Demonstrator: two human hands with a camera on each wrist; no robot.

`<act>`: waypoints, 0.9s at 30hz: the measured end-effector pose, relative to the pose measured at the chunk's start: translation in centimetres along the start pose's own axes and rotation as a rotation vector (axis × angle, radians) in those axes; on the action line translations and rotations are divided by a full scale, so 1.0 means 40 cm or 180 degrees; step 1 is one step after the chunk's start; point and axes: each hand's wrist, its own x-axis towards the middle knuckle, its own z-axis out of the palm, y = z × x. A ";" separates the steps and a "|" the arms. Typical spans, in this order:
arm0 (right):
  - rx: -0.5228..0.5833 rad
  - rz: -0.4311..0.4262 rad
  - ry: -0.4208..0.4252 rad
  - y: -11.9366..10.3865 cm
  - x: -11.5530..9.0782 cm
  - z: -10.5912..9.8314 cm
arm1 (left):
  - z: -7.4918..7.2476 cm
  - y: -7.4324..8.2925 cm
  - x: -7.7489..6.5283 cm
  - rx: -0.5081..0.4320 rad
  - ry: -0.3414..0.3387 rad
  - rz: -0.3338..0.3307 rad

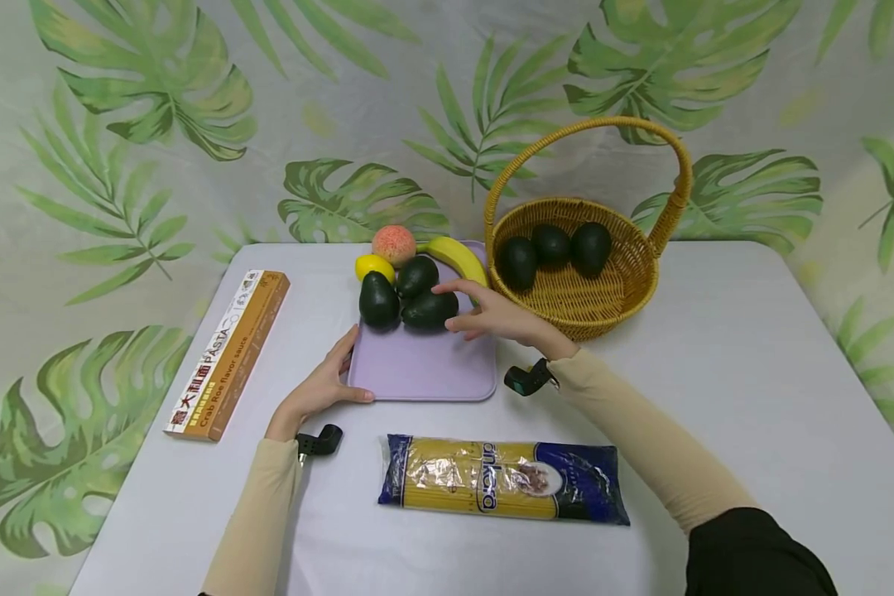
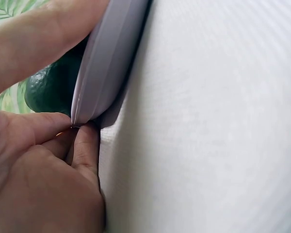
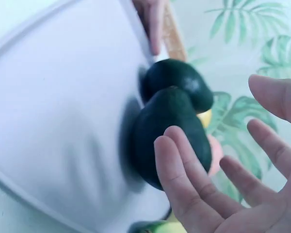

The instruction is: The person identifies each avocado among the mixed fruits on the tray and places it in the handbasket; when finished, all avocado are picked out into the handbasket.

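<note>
Straight to the middle of the frame: a right hand [image 1: 495, 314] over the right side of a lilac tray [image 1: 432, 372], with thumb and fingers spread wide about the right end of the front avocado [image 1: 427, 312]. Close in on the right wrist view: fingertips right in front of that dark green skin, thumb well apart, impossible to tell whether in contact.

Just left of centre, a left hand [image 1: 320, 389] at the tray's lower-left corner! Thumb at the near rim, fingers against the left side, narrow around the edge, holding the tray. Over on the left wrist view, fingertips bunched right at the pale rim.

And what a huddle in the tray's upper half: a left avocado [image 1: 378, 300], a rear avocado [image 1: 418, 276] just above the front one, a yellow lemon [image 1: 375, 267] at upper left, a pinkish peach [image 1: 395, 246] beside it, a banana [image 1: 458, 257] curving along the right edge.

Up to the upper right: a golden wicker basket [image 1: 581, 310], handle arched high, with three more avocados [image 1: 551, 246] inside. Out on the left, a slanted pasta box [image 1: 227, 356]. Down at bottom centre, a blue-and-yellow pasta packet [image 1: 507, 480], flat across the white tablecloth [image 1: 752, 397].
</note>
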 end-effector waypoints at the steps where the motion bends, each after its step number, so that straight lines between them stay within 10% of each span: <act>1: -0.0031 0.0013 0.0020 0.004 0.008 0.004 | 0.000 0.002 0.000 0.0001 -0.0001 -0.0009; 27: -0.0484 0.0741 0.0538 0.023 0.120 0.061 | 0.000 0.003 -0.002 0.0043 -0.0021 0.0011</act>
